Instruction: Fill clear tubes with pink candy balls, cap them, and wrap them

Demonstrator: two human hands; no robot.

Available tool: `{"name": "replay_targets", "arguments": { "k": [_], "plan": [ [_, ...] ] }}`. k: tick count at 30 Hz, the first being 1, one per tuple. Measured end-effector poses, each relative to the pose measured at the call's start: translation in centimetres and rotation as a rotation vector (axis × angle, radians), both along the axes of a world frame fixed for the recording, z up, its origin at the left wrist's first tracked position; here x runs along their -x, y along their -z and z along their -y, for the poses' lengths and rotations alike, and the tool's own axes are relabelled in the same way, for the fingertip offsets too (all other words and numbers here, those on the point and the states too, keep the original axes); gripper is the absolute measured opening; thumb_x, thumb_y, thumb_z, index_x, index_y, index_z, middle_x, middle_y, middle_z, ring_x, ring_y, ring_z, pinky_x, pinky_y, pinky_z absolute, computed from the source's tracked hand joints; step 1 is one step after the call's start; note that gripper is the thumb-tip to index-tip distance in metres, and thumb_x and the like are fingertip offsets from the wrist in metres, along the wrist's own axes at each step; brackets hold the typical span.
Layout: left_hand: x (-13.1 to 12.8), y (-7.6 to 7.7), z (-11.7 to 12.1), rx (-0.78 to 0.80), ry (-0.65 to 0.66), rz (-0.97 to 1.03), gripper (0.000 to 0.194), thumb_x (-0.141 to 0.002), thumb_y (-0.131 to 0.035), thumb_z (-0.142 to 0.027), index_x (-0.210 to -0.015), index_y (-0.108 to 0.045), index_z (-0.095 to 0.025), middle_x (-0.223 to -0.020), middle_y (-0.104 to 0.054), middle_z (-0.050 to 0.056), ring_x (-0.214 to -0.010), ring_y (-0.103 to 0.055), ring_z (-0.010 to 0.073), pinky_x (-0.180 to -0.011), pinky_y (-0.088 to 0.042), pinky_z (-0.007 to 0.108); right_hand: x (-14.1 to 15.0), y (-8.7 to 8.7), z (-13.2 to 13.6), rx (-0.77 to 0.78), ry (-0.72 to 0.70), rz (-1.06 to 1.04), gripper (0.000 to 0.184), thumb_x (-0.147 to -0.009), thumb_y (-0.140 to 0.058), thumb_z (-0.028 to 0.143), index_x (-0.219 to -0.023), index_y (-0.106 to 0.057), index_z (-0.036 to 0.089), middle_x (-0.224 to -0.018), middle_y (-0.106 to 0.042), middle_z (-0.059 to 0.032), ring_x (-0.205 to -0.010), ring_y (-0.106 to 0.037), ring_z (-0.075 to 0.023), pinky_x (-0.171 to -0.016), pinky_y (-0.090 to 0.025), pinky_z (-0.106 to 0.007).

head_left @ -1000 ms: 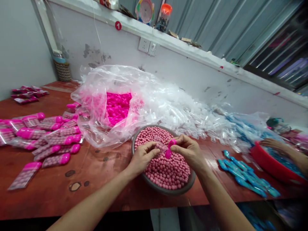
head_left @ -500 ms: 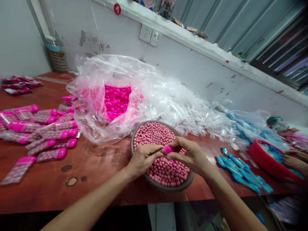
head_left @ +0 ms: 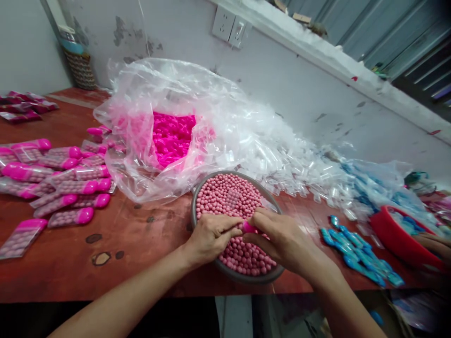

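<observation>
Over a grey-brown bowl (head_left: 193,211) of pink beads (head_left: 221,188), my two hands meet at a small bright-pink cap (head_left: 248,227). My left hand (head_left: 211,234) is closed, pinching at the left side of the cap. My right hand (head_left: 285,237) curls its thumb and fingers round the right side. Whatever clear container joins the cap is mostly hidden by my fingers. A small clear plastic piece (head_left: 233,199) lies on the beads, and another clear piece (head_left: 269,204) shows behind my right hand.
Pink-capped bead packs (head_left: 77,187) lie at left. Behind the bowl, a plastic bag (head_left: 141,188) holds pink caps (head_left: 172,136), beside heaped clear containers (head_left: 292,164). Blue packs (head_left: 359,253) lie at right near a red basin (head_left: 387,234), where another person's hand (head_left: 435,244) reaches in.
My right hand has rolled further over the pink cap, its fingers more curled. The view has shifted slightly. The other person's hand has moved at the red basin.
</observation>
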State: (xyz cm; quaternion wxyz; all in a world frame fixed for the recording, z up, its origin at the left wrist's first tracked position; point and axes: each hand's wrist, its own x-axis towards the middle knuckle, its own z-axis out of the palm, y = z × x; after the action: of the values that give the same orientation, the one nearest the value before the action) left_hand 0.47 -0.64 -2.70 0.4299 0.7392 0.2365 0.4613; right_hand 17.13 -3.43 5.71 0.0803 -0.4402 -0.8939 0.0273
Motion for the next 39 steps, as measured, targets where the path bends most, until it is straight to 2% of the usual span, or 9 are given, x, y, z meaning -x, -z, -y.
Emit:
{"name": "replay_targets", "arguments": {
  "k": [6, 11, 14, 18, 22, 26, 30, 35, 39],
  "plan": [
    [0.0, 0.6, -0.1, -0.130, -0.025, -0.107, 0.020, -0.083, -0.048, -0.016, -0.069, -0.061, -0.014, -0.057, -0.056, -0.001, -0.055, -0.053, 0.0098, -0.055, -0.037, 0.020, 0.5, 0.4, 0.2, -0.091, -0.054, 0.178, 0.018, -0.087, -0.045, 0.019, -0.069, -0.045, 0.018, -0.064, -0.047, 0.0001, -0.056, -0.040, -0.0126, -0.050, -0.026, -0.025],
    [0.1, 0.4, -0.1, -0.071, 0.027, -0.069, 0.021, -0.083, -0.050, -0.020, -0.067, -0.063, -0.014, -0.055, -0.055, -0.001, -0.052, -0.050, 0.0094, -0.053, -0.035, 0.020, 0.7, 0.6, 0.9, -0.230, -0.083, 0.275, 0.014, -0.086, -0.047, 0.018, -0.072, -0.049, 0.018, -0.063, -0.050, -0.0006, -0.055, -0.043, -0.0136, -0.051, -0.030, -0.026],
    [0.2, 0.0, 0.0, 0.082, 0.047, 0.053, 0.019, -0.082, -0.051, -0.023, -0.078, -0.067, -0.014, -0.061, -0.061, 0.001, -0.059, -0.055, 0.0120, -0.056, -0.039, 0.020, 0.9, 0.8, 1.5, -0.366, -0.071, 0.174, 0.008, -0.088, -0.047, 0.022, -0.086, -0.053, 0.017, -0.071, -0.058, -0.0044, -0.064, -0.053, -0.0156, -0.058, -0.041, -0.027],
    [0.4, -0.1, 0.0, 0.247, 0.052, 0.186, 0.022, -0.081, -0.051, -0.025, -0.088, -0.069, -0.014, -0.073, -0.067, 0.003, -0.070, -0.060, 0.0157, -0.062, -0.043, 0.022, 1.5, 2.0, 1.7, -0.410, -0.020, -0.075, 0.028, -0.087, -0.048, 0.019, -0.115, -0.045, 0.014, -0.101, -0.060, -0.0126, -0.094, -0.057, -0.0196, -0.076, -0.049, -0.029],
    [0.4, 0.1, 0.0, 0.269, 0.049, 0.186, 0.022, -0.080, -0.052, -0.025, -0.083, -0.070, -0.013, -0.068, -0.066, 0.002, -0.063, -0.058, 0.0145, -0.058, -0.043, 0.022, 1.8, 2.9, 1.6, -0.398, -0.020, -0.059, 0.029, -0.088, -0.046, 0.017, -0.116, -0.045, 0.015, -0.096, -0.061, -0.0134, -0.091, -0.060, -0.0220, -0.072, -0.053, -0.032],
    [0.5, 0.1, 0.2, 0.223, 0.027, 0.130, 0.021, -0.079, -0.052, -0.022, -0.075, -0.071, -0.012, -0.062, -0.064, 0.002, -0.057, -0.055, 0.0128, -0.056, -0.042, 0.022, 1.6, 2.7, 1.4, -0.270, -0.038, -0.050, 0.027, -0.087, -0.046, 0.015, -0.114, -0.049, 0.014, -0.095, -0.062, -0.0145, -0.089, -0.061, -0.0233, -0.071, -0.054, -0.034],
    [0.7, -0.4, 0.4, 0.279, 0.062, 0.225, 0.021, -0.079, -0.053, -0.022, -0.086, -0.071, -0.013, -0.068, -0.066, 0.003, -0.063, -0.058, 0.0141, -0.059, -0.045, 0.023, 1.6, 2.0, 1.7, -0.221, -0.008, -0.199, 0.033, -0.084, -0.051, 0.015, -0.117, -0.051, 0.018, -0.106, -0.062, -0.0140, -0.097, -0.059, -0.0240, -0.082, -0.051, -0.038],
    [1.5, -1.0, 0.5, 0.478, 0.066, 0.391, 0.025, -0.078, -0.056, -0.027, -0.094, -0.068, -0.012, -0.079, -0.068, 0.005, -0.070, -0.061, 0.0161, -0.063, -0.048, 0.025, 1.1, 2.1, 3.0, 0.205, 0.294, -0.828, 0.040, -0.081, -0.059, 0.024, -0.120, -0.050, 0.027, -0.117, -0.059, -0.0081, -0.097, -0.061, -0.0231, -0.085, -0.049, -0.039],
    [2.7, -1.0, 1.0, 0.368, 0.047, 0.274, 0.023, -0.079, -0.056, -0.028, -0.089, -0.070, -0.013, -0.075, -0.069, 0.004, -0.068, -0.061, 0.0156, -0.061, -0.047, 0.023, 0.9, 3.4, 3.2, 0.486, 0.376, -1.311, 0.022, -0.078, -0.062, 0.033, -0.098, -0.063, 0.024, -0.089, -0.068, -0.0044, -0.078, -0.066, -0.0202, -0.074, -0.053, -0.035]
  ]
}}
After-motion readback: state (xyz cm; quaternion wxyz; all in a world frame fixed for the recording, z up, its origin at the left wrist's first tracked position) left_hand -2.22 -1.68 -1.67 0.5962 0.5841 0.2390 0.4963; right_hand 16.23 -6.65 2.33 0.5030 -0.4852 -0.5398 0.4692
